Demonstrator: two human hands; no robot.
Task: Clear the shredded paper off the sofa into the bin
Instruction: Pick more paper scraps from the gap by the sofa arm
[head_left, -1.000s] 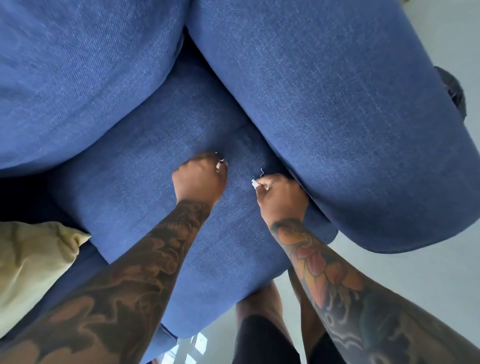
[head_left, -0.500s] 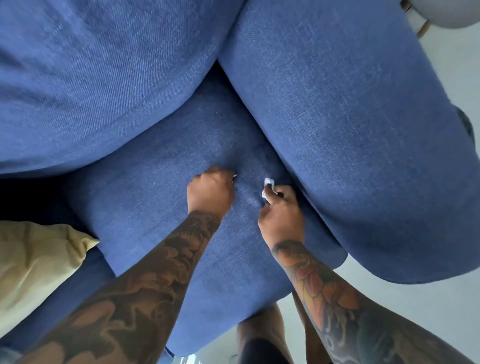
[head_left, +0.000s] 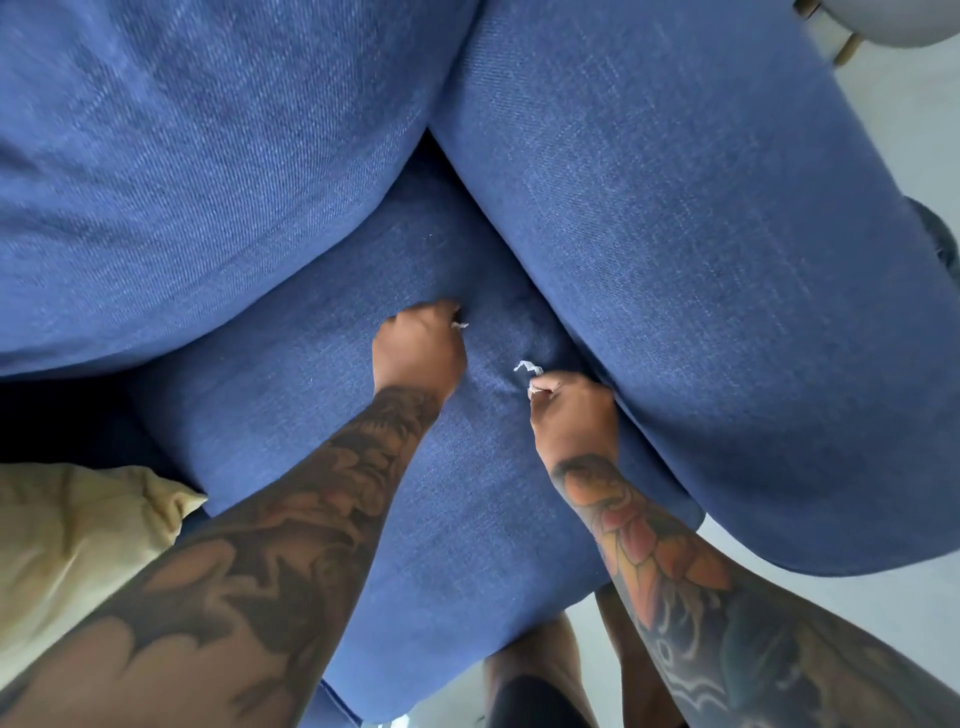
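a view from above of a blue sofa (head_left: 675, 218), with both of the person's tattooed forearms reaching onto its seat cushion (head_left: 322, 415). the left hand (head_left: 418, 348) is curled into a fist on the cushion, and a small white scrap of shredded paper (head_left: 459, 325) sticks out between its fingertips, so it is pinching that scrap. the right hand (head_left: 574, 413) sits just beside the sofa's arm, fingers curled, pinching a second, longer white paper strip (head_left: 529, 368) that pokes up from its fingertips over the cushion. the two hands are near each other but apart. compared with half a second ago, both hands sit in nearly the same places on the cushion; the strip in the right hand now stands out longer and more clearly, and the scrap at the left fingertips is easier to see. a yellowish pillow (head_left: 72, 545) lies at the left edge of the view. pale floor (head_left: 857, 613) shows at the right. the bin is out of view.
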